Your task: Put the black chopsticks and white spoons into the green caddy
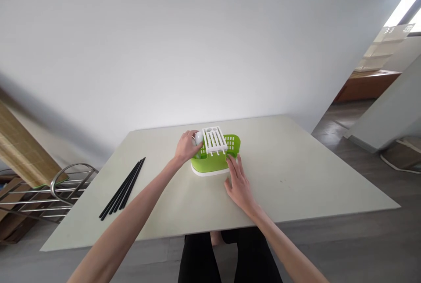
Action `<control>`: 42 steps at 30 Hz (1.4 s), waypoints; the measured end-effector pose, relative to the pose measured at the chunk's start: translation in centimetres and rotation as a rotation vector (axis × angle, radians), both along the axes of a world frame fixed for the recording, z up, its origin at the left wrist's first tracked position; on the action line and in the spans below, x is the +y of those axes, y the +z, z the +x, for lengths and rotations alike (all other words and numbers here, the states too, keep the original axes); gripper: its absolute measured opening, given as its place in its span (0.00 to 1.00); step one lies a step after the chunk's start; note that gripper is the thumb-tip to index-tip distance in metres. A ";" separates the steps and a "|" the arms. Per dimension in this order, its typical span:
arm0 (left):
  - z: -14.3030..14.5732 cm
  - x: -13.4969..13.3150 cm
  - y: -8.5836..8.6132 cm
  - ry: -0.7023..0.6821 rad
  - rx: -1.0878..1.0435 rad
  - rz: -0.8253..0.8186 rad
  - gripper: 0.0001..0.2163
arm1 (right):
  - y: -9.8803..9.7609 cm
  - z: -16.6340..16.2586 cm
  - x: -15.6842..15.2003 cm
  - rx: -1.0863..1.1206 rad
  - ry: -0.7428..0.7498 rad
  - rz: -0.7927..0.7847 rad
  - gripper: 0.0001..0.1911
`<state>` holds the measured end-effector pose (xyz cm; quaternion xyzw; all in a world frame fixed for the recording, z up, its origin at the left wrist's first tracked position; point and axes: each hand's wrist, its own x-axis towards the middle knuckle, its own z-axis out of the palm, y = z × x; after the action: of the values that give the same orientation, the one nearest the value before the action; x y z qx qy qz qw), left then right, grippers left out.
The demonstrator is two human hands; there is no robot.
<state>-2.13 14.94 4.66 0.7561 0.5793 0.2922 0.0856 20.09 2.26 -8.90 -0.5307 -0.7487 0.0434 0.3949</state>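
Observation:
A green plastic cutlery holder (213, 160) with a white base and a white slotted lid (214, 139) stands on the pale table (296, 173). My left hand (186, 146) is at the holder's left end, fingers closed round a white rounded object (198, 137). My right hand (239, 183) rests on the table at the holder's front right corner, fingers stretched out and touching its side. Several black chopsticks (123, 188) lie together on the left part of the table, apart from both hands.
A metal wire rack (49, 195) and a bamboo mat (23, 151) sit on the floor at the left. A white wall rises behind the table. Wooden steps (368, 83) and a doorway are at the far right.

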 end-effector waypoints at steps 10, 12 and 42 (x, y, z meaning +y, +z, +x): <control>0.4 -1.6 -0.1 0.019 0.111 0.103 0.06 | -0.2 0.1 0.1 0.037 0.024 -0.012 0.48; 0.4 -1.7 0.2 0.002 0.165 0.096 0.07 | -0.2 0.2 0.1 0.039 0.027 -0.005 0.48; -19.6 -2.7 0.2 0.167 0.166 -0.351 0.14 | -0.2 0.4 -0.3 0.038 0.029 -0.014 0.45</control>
<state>-21.78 12.26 4.91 0.7005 0.6871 0.1295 0.1432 20.48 1.92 -9.08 -0.5215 -0.7485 0.0644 0.4047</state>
